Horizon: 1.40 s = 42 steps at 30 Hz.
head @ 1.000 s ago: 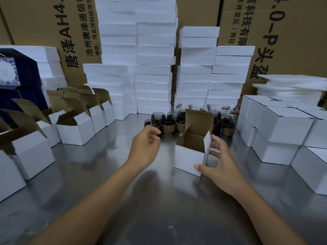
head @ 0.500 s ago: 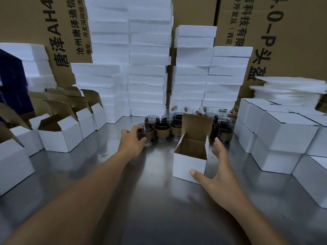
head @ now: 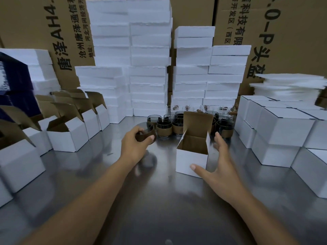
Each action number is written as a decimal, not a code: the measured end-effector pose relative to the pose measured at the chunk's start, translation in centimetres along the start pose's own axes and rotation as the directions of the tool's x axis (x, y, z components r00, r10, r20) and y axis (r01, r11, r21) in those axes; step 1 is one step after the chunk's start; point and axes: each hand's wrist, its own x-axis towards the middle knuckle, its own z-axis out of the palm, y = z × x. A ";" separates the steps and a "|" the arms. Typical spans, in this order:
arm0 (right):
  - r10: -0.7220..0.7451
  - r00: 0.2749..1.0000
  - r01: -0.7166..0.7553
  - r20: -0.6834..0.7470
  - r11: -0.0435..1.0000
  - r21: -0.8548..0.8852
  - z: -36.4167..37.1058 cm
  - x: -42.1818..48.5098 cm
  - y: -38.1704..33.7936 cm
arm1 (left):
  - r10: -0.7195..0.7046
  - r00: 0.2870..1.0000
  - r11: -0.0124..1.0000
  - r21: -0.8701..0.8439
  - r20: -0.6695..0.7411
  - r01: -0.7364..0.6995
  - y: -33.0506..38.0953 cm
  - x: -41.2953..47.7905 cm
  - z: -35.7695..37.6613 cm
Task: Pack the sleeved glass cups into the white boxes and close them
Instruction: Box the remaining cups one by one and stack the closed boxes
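The left hand (head: 136, 144) is gripping a sleeved glass cup (head: 146, 134) with fingers and thumb curled round its brown sleeve. The cup is tilting in the grip, just left of the cluster of waiting cups (head: 177, 126) and well left of the open white box (head: 192, 156); motion blur is hiding whether it is clear of the steel table (head: 159, 200). The right hand (head: 217, 167) is spreading wide around the box, thumb touching the lower front corner and fingers standing just beside the right wall, bracing rather than clamping. The likeliest trouble is the glass slipping inside its sleeve, since the grip is falling on the cardboard band alone and the cup is leaning. Swinging it rightward low could also be knocking the neighbouring cups together. At the box, the rim could be catching on the front wall or on the upright lid flap (head: 197, 121), and the lightly held box could be skidding on the smooth metal if the cup is landing off-centre.
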 end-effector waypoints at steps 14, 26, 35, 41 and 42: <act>-0.263 0.952 0.264 -0.159 0.964 -0.015 0.4 -3.6 -5.0 | 0.065 0.973 0.940 -0.341 0.220 0.015 6.6 -9.7 0.0; -0.124 0.980 0.171 -0.153 0.923 0.344 1.4 -3.8 -5.5 | 0.054 0.888 0.811 -0.539 0.457 0.228 6.6 -10.6 1.0; -0.014 0.997 0.048 -0.079 0.895 0.444 1.5 -3.3 -5.3 | 0.007 0.894 0.832 -0.499 0.449 0.244 5.9 -10.7 1.5; 0.152 0.988 -0.096 -0.036 0.771 0.629 1.2 -2.4 -5.1 | 0.037 0.867 0.825 -0.505 0.497 0.254 5.6 -10.5 1.3; 0.166 0.986 -0.108 -0.031 0.759 0.642 1.2 -2.4 -5.0 | 0.050 0.862 0.830 -0.501 0.504 0.245 5.6 -10.5 1.3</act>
